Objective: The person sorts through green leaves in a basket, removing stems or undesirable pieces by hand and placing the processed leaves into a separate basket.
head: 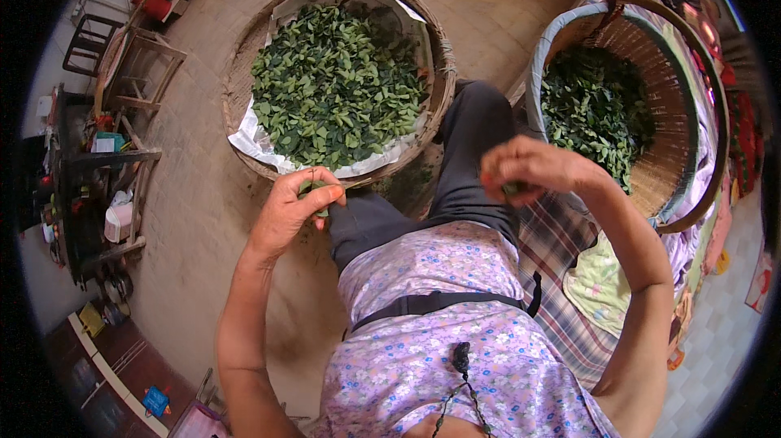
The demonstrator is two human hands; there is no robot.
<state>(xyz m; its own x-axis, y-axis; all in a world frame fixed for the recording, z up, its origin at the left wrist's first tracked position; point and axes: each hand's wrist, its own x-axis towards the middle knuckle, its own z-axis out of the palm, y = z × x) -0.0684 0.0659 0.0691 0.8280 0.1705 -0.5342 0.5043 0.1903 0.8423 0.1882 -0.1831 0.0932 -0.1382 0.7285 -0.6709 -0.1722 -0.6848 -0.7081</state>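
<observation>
My left hand [305,203] pinches a thin leafy stem [356,183] between thumb and forefinger, with green leaves in the palm. It is held over my left thigh, just at the near rim of a round woven basket [450,66] lined with pale paper. Loose green leaves [335,84] lie spread across that basket. Above my right thigh is my right hand [518,169], blurred, with curled fingers and a bit of green at them; what it holds is unclear. At the right stands a deep handled wicker basket [665,151] with a cloth-wrapped rim, holding darker leafy sprigs [595,108].
Plaid cloth [555,255] with a pale green patterned cloth [601,285] covers the seat beside me. Wooden stools [146,72] and a dark shelf [91,160] with household items line the left. Leaf bits lie on the floor [409,188] below the round basket.
</observation>
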